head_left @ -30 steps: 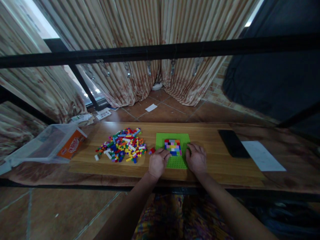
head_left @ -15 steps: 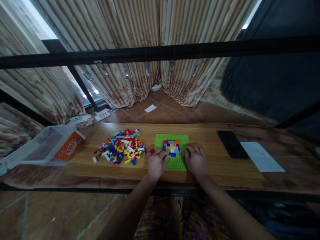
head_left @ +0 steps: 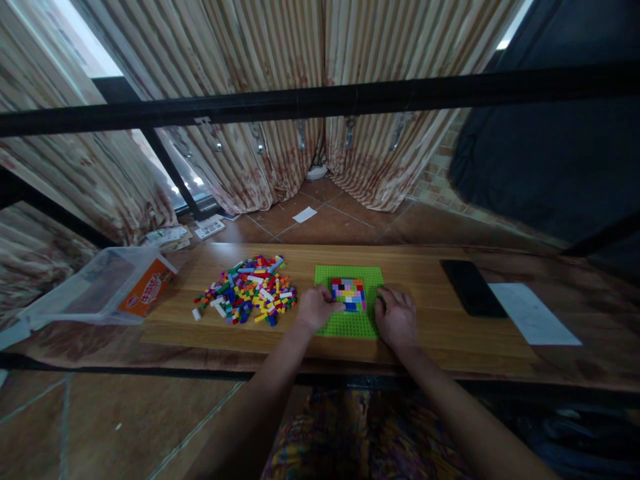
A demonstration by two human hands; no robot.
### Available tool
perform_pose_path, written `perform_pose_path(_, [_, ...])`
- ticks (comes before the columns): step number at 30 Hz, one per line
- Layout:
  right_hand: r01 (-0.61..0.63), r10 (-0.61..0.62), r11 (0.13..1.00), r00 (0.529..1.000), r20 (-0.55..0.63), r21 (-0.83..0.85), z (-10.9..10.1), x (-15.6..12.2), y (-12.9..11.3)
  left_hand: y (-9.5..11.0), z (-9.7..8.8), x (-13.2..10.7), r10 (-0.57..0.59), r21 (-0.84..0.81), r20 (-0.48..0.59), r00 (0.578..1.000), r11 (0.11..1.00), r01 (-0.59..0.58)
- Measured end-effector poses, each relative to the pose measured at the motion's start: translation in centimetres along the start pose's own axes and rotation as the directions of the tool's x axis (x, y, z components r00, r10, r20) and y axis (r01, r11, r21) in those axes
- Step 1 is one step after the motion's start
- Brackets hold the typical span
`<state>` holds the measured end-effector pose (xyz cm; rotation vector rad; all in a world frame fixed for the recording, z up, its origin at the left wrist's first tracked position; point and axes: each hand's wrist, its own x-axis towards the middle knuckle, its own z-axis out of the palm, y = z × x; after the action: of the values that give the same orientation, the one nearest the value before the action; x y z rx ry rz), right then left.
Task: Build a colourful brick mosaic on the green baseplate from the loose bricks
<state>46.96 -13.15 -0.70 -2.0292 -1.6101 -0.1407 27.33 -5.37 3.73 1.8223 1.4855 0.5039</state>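
Observation:
A green studded baseplate lies on the wooden board, carrying a flat square of multicoloured toy bricks. My left hand is over the plate's left edge, its thumb and fingers closed at the left side of the brick square. Whatever is between those fingertips is hidden. At the plate's right edge, my right hand has its fingers bent over the rim and its thumb against it, holding the baseplate.
A heap of loose toy bricks lies left of the baseplate. Beyond it stands a clear plastic bin with an orange label. On the right are a black phone-like slab and a white paper sheet. A black bar crosses behind the board.
My left hand has turned and moved slightly up along the brick square's left side. A red brick seen left of the plate no longer shows. My right hand stays at the plate's edge.

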Motion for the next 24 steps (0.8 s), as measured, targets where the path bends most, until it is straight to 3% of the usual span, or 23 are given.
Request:
perform_pose_path(6, [0.012, -0.013, 0.999, 1.0, -0.004, -0.037, 0.0, 0.0, -0.1, 0.8, -0.7, 1.3, -0.07, 0.075, 0.07, 0.995, 0.995, 0.065])
perform_pose_path(10, [0.027, -0.027, 0.999, 0.999, -0.022, -0.032, -0.1, 0.0, -0.3, 0.6, -0.9, 0.7, -0.032, -0.007, 0.081, 0.996, 0.999, 0.033])
perform_pose_path(13, [0.022, -0.022, 1.0, 0.999, -0.047, -0.002, -0.2, 0.0, -0.4, -0.2, -1.5, -0.7, 0.06, -0.107, 0.033, 0.998, 0.993, -0.057])
perform_pose_path(17, [0.019, -0.019, 1.0, 0.999, -0.039, 0.003, -0.2, 0.0, -0.3, -2.2, -2.5, -3.8, 0.165, -0.143, -0.149, 0.975, 0.972, -0.187])
perform_pose_path(24, [0.061, -0.061, 0.998, 0.997, -0.051, -0.009, 0.7, -0.2, 0.6, -5.0, -2.7, -8.4, 0.338, -0.007, -0.225, 0.914, 0.937, -0.349])
